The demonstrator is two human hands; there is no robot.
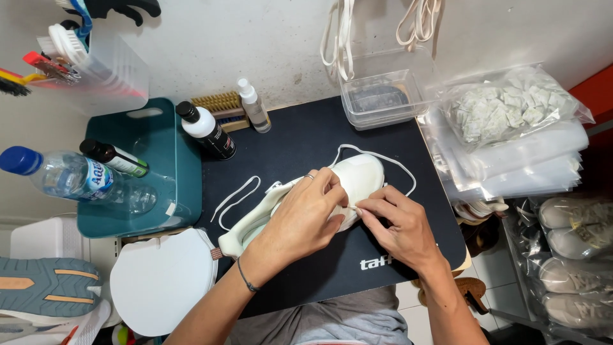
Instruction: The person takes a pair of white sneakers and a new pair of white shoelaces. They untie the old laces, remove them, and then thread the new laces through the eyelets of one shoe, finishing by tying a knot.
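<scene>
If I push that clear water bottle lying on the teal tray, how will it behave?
The water bottle lies on its side on the teal tray, so it would probably roll. It looks largely full, so likely heavy for its size. Its thin clear plastic may dent when squeezed. The small dark bottle beside it could block it.

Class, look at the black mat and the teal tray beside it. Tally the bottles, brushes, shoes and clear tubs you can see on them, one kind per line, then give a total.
Bottles: 4 (water bottle, dark slim bottle, black-and-white bottle, spray bottle)
Brushes: 1 (wooden brush)
Shoes: 1 (white shoe, under both hands)
Clear tubs: 1 (clear tub)
Total: 7
</scene>
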